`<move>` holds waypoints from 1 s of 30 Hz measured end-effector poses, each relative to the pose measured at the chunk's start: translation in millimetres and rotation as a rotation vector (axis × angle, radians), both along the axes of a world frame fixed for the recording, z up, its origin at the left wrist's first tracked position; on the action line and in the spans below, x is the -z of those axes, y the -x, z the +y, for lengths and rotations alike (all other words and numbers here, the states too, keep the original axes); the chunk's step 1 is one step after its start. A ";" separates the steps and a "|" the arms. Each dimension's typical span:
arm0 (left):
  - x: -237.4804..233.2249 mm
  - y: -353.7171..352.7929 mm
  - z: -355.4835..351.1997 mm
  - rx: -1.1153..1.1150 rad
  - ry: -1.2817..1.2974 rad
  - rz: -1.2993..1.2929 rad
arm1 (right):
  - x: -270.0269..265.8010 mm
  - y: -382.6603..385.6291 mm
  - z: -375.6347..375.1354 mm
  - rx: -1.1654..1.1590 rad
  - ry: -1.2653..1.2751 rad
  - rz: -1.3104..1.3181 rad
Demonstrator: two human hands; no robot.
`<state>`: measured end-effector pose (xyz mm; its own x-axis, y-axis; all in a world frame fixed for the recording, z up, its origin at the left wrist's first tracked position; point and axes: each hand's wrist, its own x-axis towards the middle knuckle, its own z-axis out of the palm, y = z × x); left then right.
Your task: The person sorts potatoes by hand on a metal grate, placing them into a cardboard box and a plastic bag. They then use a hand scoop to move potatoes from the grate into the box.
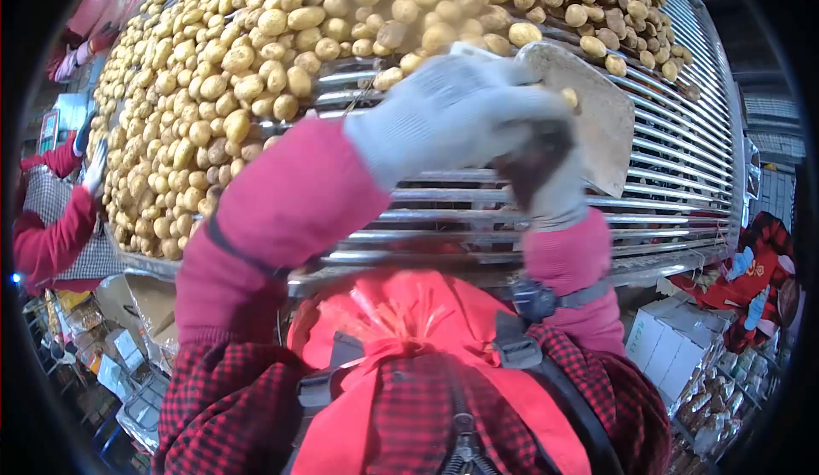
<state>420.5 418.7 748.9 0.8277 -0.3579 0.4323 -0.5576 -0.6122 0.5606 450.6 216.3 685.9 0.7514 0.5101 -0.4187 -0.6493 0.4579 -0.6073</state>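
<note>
Plainly flat, greyish-tan, mottled blade (595, 125) beside curled hands (465, 115), their hold unclear.

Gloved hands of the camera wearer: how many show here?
2: the left hand, above the metal bars, and the right hand, beside the flat scoop. Both are blurred; neither is wholly hidden.

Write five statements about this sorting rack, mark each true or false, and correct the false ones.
1. The left hand and right hand are both gloved. True.
2. Potatoes cover every bar. False: bare bars show in front of the wearer.
3. A co-worker's gloved hand is at the potatoes on the left. True.
4. The flat panel is black. False: it is greyish beige.
5. The wearer's upper sleeves are plain green. False: they are red-and-black checked.
</note>
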 end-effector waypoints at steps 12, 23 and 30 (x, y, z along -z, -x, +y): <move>38.3 155.3 83.5 -0.396 -0.211 0.220 | -20.1 -64.5 -74.7 0.112 1.153 -0.953; 72.7 219.3 105.0 -0.760 -0.471 0.284 | -23.1 45.3 57.4 -0.471 0.453 -0.531; 48.8 286.3 141.9 -1.049 0.550 0.538 | 24.4 82.4 99.2 -0.902 0.417 -1.236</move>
